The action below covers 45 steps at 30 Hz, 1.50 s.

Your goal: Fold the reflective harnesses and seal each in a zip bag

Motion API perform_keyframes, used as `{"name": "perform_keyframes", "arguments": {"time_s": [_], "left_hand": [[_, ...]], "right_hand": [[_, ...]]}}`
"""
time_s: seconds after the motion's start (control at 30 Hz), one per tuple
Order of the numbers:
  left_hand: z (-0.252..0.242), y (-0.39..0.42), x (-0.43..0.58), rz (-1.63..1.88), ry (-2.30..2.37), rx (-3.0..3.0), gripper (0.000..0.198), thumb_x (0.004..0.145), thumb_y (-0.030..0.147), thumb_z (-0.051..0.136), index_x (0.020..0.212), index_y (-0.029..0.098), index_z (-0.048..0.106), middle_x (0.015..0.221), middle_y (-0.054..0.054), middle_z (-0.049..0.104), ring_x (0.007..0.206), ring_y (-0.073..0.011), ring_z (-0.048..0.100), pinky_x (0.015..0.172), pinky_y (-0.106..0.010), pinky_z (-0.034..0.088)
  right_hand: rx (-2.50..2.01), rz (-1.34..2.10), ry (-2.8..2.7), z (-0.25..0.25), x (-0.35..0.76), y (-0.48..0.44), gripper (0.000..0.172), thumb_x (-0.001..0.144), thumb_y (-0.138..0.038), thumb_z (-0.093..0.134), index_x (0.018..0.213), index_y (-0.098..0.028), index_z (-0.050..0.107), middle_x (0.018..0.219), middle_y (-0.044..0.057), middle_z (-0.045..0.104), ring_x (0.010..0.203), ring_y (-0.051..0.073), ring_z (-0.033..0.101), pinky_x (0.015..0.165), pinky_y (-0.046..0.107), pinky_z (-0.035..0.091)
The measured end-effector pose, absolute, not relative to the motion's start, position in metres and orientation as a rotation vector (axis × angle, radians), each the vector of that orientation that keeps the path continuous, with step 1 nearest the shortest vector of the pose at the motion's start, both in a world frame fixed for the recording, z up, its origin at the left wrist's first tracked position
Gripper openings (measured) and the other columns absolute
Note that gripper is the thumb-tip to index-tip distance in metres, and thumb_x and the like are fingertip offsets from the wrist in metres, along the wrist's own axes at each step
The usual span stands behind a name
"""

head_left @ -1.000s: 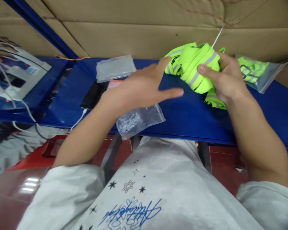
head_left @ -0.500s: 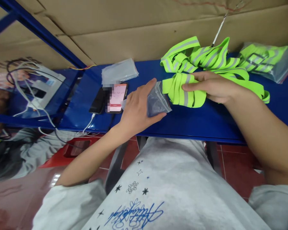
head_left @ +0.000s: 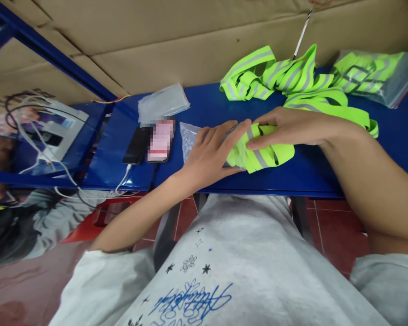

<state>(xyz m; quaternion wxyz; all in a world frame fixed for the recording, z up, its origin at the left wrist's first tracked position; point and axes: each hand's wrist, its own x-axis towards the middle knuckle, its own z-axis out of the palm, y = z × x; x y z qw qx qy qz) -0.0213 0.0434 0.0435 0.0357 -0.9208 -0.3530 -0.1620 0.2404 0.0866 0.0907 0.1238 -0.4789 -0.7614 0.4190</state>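
A folded bundle of neon yellow-green reflective strap (head_left: 271,151) with grey stripes is partly inside the mouth of a clear plastic bag (head_left: 189,136). My left hand (head_left: 212,147) is wrapped over the bag near its mouth, and the bag's end shows past the fingers on the left. My right hand (head_left: 287,129) grips the strap bundle from above, its thumb across the front. The strap's left end shows through the plastic. Some of the bag is hidden under my left hand.
On the blue table (head_left: 323,174) lie loose reflective straps (head_left: 285,77) and a filled bag (head_left: 370,77) at the back right. To the left are a stack of plastic bags (head_left: 165,103), two phones (head_left: 160,140) and a cabled white box (head_left: 68,127). Another person's sleeve (head_left: 57,222) is at far left.
The strap bundle has gone from just outside the bag's mouth to partly inside it. My hands have come closer together, the left moving right over the bag.
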Motion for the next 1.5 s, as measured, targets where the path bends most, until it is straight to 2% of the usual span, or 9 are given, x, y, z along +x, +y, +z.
{"name": "perform_keyframes", "arguments": {"time_s": [0.13,0.27,0.43,0.53,0.83,0.93,1.07,1.27,1.5], "left_hand": [[0.048,0.046,-0.014,-0.520,-1.066,-2.784,0.110,0.093,0.058,0.078,0.173,0.023,0.012,0.166,-0.023,0.046,0.152,-0.0413,0.049,0.124,-0.055,0.038],[0.053,0.050,-0.013,-0.535,-1.112,-2.743,0.108,0.093,0.063,0.075,0.172,0.018,0.015,0.163,-0.024,0.048,0.151,-0.0406,0.050,0.121,-0.052,0.043],[0.059,0.069,-0.016,-0.526,-1.138,-2.757,0.112,0.084,0.070,0.081,0.170,0.024,0.026,0.166,-0.022,0.046,0.154,-0.0438,0.046,0.125,-0.059,0.040],[0.055,0.084,-0.014,-0.531,-1.049,-2.873,0.126,0.077,0.082,0.079,0.172,0.023,0.021,0.169,-0.022,0.041,0.159,-0.0445,0.040,0.130,-0.060,0.034],[0.023,0.122,-0.007,-0.711,-1.191,-2.977,0.129,0.075,0.094,0.066,0.172,0.028,0.015,0.172,-0.021,0.038,0.160,-0.0451,0.040,0.128,-0.060,0.037],[0.029,0.121,-0.006,-0.705,-1.231,-2.946,0.130,0.075,0.091,0.071,0.173,0.027,0.013,0.173,-0.022,0.036,0.160,-0.0450,0.039,0.128,-0.061,0.037],[0.044,0.110,-0.007,-0.707,-1.277,-2.884,0.124,0.082,0.078,0.077,0.173,0.026,0.011,0.174,-0.021,0.034,0.161,-0.0407,0.038,0.128,-0.058,0.039],[0.054,0.103,-0.008,-0.767,-1.316,-2.799,0.113,0.090,0.070,0.074,0.173,0.025,0.012,0.176,-0.017,0.034,0.162,-0.0389,0.036,0.129,-0.058,0.040],[0.067,0.099,0.000,-0.795,-1.387,-2.712,0.126,0.087,0.069,0.078,0.175,0.033,-0.005,0.175,-0.017,0.033,0.165,-0.0397,0.031,0.130,-0.060,0.036]], "right_hand": [[-1.413,1.169,-2.116,0.090,0.242,0.088,0.044,0.079,-0.067,0.083,0.091,-0.025,0.078,0.081,0.003,0.069,0.081,0.025,0.064,0.066,0.035,0.044],[-1.417,0.886,-2.003,0.088,0.243,0.090,0.052,0.073,-0.060,0.091,0.107,-0.026,0.072,0.090,0.004,0.071,0.093,0.029,0.064,0.075,0.038,0.049],[-1.214,0.784,-2.099,0.085,0.246,0.093,0.050,0.072,-0.056,0.092,0.110,-0.030,0.072,0.113,0.004,0.075,0.114,0.036,0.064,0.094,0.045,0.052],[-1.169,0.788,-2.139,0.086,0.250,0.093,0.047,0.072,-0.055,0.091,0.109,-0.032,0.073,0.117,0.002,0.075,0.116,0.037,0.065,0.100,0.050,0.052],[-1.248,0.546,-1.965,0.080,0.243,0.097,0.050,0.075,-0.056,0.087,0.117,-0.035,0.069,0.128,0.004,0.073,0.128,0.037,0.064,0.116,0.056,0.051],[-1.317,0.581,-1.950,0.083,0.237,0.092,0.056,0.080,-0.059,0.083,0.130,-0.041,0.065,0.132,0.004,0.073,0.138,0.038,0.057,0.115,0.057,0.052],[-1.341,0.527,-1.952,0.094,0.237,0.083,0.055,0.081,-0.058,0.084,0.129,-0.039,0.064,0.135,0.004,0.071,0.143,0.037,0.055,0.111,0.055,0.054],[-1.323,0.444,-1.846,0.097,0.236,0.076,0.057,0.081,-0.058,0.086,0.128,-0.034,0.064,0.145,0.007,0.066,0.140,0.039,0.056,0.114,0.052,0.050],[-1.138,0.418,-1.767,0.094,0.239,0.077,0.047,0.084,-0.051,0.087,0.118,-0.028,0.063,0.139,0.010,0.066,0.128,0.034,0.062,0.105,0.044,0.052]]}}
